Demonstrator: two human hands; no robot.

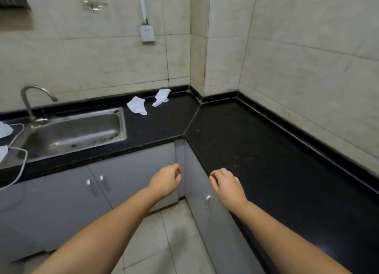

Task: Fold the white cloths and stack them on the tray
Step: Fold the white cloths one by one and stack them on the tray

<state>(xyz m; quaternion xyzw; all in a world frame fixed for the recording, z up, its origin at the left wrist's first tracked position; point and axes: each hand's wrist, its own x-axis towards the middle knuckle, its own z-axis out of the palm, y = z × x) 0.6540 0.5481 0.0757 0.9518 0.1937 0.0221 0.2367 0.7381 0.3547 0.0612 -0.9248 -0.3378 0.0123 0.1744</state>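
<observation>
- Left hand (166, 180) and right hand (226, 184) hover with loosely curled fingers, holding nothing.
- Two white cloths (137, 105) (162, 97) lie crumpled on the counter (246, 142), far beyond both hands.

Steel sink (71, 134), faucet (30, 97), socket (147, 33)

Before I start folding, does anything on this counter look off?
Two white cloths lie crumpled and unfolded on the black counter near the back wall, right of the sink. No tray is in view. Both hands hold nothing.
</observation>
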